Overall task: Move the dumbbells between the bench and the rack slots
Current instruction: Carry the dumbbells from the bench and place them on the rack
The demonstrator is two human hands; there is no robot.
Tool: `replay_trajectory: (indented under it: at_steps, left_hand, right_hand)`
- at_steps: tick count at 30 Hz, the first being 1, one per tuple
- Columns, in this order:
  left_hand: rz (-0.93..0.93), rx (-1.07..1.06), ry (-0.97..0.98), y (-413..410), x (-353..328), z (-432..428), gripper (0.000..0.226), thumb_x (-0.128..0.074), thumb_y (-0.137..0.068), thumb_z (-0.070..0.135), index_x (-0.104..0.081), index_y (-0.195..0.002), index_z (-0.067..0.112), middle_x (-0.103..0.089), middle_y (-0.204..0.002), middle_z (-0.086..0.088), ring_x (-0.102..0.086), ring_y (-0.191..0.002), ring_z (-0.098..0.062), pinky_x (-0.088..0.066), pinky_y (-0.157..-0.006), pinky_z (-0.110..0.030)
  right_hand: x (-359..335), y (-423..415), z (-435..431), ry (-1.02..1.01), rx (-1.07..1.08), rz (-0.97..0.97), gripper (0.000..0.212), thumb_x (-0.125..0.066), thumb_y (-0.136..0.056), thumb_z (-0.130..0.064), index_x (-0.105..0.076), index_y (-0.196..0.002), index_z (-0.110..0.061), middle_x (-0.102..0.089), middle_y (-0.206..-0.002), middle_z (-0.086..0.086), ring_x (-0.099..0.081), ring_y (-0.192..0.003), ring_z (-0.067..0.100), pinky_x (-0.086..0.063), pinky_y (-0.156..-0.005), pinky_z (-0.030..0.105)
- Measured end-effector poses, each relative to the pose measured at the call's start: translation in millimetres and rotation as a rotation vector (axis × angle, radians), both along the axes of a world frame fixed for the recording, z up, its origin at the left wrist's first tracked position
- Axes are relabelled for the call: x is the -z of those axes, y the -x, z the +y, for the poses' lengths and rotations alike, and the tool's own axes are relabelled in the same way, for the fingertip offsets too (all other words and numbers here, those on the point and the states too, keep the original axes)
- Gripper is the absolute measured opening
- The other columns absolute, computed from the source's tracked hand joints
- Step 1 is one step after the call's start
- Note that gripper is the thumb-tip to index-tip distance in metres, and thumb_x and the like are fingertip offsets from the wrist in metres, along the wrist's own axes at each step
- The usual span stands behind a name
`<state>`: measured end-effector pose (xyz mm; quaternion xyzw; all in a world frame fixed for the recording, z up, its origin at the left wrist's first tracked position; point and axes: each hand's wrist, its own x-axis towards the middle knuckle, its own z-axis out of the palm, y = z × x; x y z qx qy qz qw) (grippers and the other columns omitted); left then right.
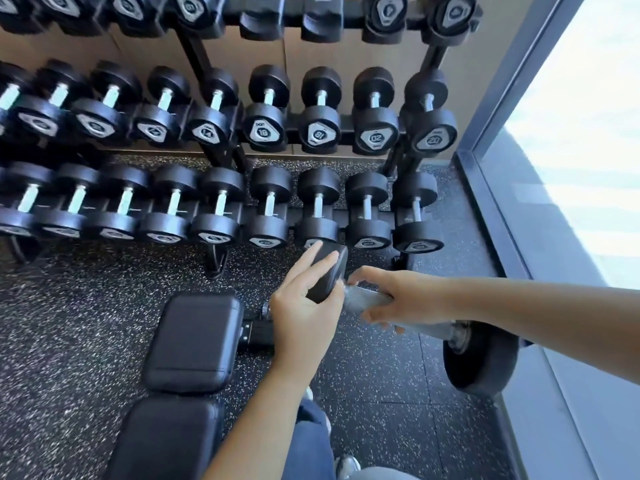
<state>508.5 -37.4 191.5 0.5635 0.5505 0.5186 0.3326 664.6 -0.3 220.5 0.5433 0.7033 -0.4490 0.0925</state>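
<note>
The right hand wraps its fingers round the dumbbell handle, bearing the weight; the left hand lays straight fingers on its far head, likely steadying it.

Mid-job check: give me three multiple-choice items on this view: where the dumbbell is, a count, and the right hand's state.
1. Where is the held dumbbell? A in the air, right of the bench B lying on the bench C on the floor
2. Empty cradles in view on the rack's top tier? A none B two C five
3. The right hand? A grips the handle B lies flat on the bench C hangs free
A: it is held clear beside the pad. B: two bare cradles show in the top row. A: its fingers curl round the knurled bar.
</note>
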Motion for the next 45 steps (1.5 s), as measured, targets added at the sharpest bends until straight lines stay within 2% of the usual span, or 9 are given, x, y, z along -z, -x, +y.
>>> replay_trajectory:
  at_steps: [4, 10, 15, 22, 26, 31, 34, 36, 45]
  left_hand:
    - [-0.052, 0.053, 0.02, 7, 2, 60, 0.05, -0.073, -0.07, -0.003, -0.062, -0.096, 0.04, -0.055, -0.117, 0.023, -0.049, -0.113, 0.008, -0.035, -0.095, -0.008]
    - [-0.074, 0.103, -0.035, 36, -3, 165, 0.051, -0.074, -0.069, -0.005, -0.062, -0.093, 0.038, -0.058, -0.117, 0.016, -0.051, -0.112, 0.005, -0.039, -0.096, -0.016]
    - [-0.102, 0.146, -0.043, 57, -10, 233, 0.05, -0.073, -0.069, -0.005, -0.063, -0.094, 0.037, -0.057, -0.118, 0.016, -0.052, -0.113, 0.003, -0.043, -0.099, -0.029]
    - [-0.145, 0.111, 0.0, 73, -6, 305, 0.049, -0.073, -0.068, -0.006, -0.064, -0.091, 0.036, -0.058, -0.116, 0.019, -0.054, -0.11, 0.004, -0.042, -0.098, -0.023]
    - [-0.116, 0.072, 0.008, 78, 4, 354, 0.049, -0.074, -0.068, 0.0, -0.064, -0.091, 0.042, -0.057, -0.116, 0.022, -0.053, -0.112, 0.002, -0.04, -0.102, -0.036]
    - [-0.126, 0.06, 0.03, 60, 5, 435, 0.048, -0.071, -0.07, -0.008, -0.064, -0.089, 0.036, -0.056, -0.116, 0.02, -0.053, -0.106, 0.01, -0.047, -0.085, -0.015]
    - [-0.119, 0.039, 0.036, 45, 3, 495, 0.048, -0.071, -0.069, -0.006, -0.065, -0.089, 0.037, -0.058, -0.116, 0.019, -0.053, -0.11, 0.006, -0.044, -0.097, -0.026]
    - [-0.101, 0.062, 0.06, 34, -3, 536, 0.046, -0.071, -0.07, -0.005, -0.066, -0.09, 0.036, -0.058, -0.118, 0.018, -0.051, -0.113, 0.004, -0.041, -0.099, -0.024]
    - [-0.072, 0.115, 0.05, 8, -20, 661, 0.043, -0.071, -0.071, -0.003, -0.066, -0.093, 0.034, -0.057, -0.122, 0.014, -0.048, -0.115, 0.005, -0.038, -0.099, -0.02]
  right_hand:
    - [0, 3, 50, -0.003, 0.038, -0.036, 0.048, -0.057, -0.09, -0.033, -0.03, -0.129, -0.043, -0.065, -0.084, -0.003, -0.064, -0.066, 0.011, -0.056, -0.069, 0.028]
    - [-15, 31, 146, -0.05, 0.059, -0.093, 0.047, -0.055, -0.091, -0.035, -0.03, -0.129, -0.043, -0.064, -0.081, -0.004, -0.066, -0.07, 0.014, -0.054, -0.075, 0.034]
    - [-26, 51, 208, -0.046, 0.099, -0.102, 0.047, -0.055, -0.091, -0.034, -0.029, -0.13, -0.042, -0.062, -0.096, 0.001, -0.068, -0.077, 0.02, -0.056, -0.076, 0.038]
    - [-22, 70, 285, -0.015, 0.073, -0.099, 0.046, -0.054, -0.092, -0.035, -0.029, -0.13, -0.042, -0.064, -0.084, -0.002, -0.066, -0.074, 0.018, -0.054, -0.075, 0.034]
    - [-11, 73, 339, -0.012, 0.033, -0.085, 0.046, -0.053, -0.092, -0.034, -0.029, -0.131, -0.04, -0.061, -0.078, -0.006, -0.063, -0.068, 0.015, -0.05, -0.064, 0.025]
    - [0, 58, 423, -0.032, 0.013, -0.084, 0.048, -0.053, -0.092, -0.036, -0.027, -0.132, -0.042, -0.065, -0.084, -0.003, -0.062, -0.072, 0.014, -0.049, -0.07, 0.029]
    - [-2, 41, 483, -0.037, 0.009, -0.078, 0.047, -0.051, -0.092, -0.035, -0.026, -0.132, -0.042, -0.062, -0.078, -0.006, -0.059, -0.066, 0.012, -0.047, -0.062, 0.026]
    - [-6, 28, 521, -0.047, 0.033, -0.053, 0.047, -0.051, -0.092, -0.034, -0.027, -0.132, -0.043, -0.061, -0.075, -0.007, -0.059, -0.063, 0.01, -0.043, -0.057, 0.021]
    - [-14, -1, 646, -0.074, 0.056, -0.029, 0.048, -0.053, -0.091, -0.035, -0.028, -0.131, -0.042, -0.066, -0.086, 0.005, -0.061, -0.07, 0.016, -0.049, -0.069, 0.026]
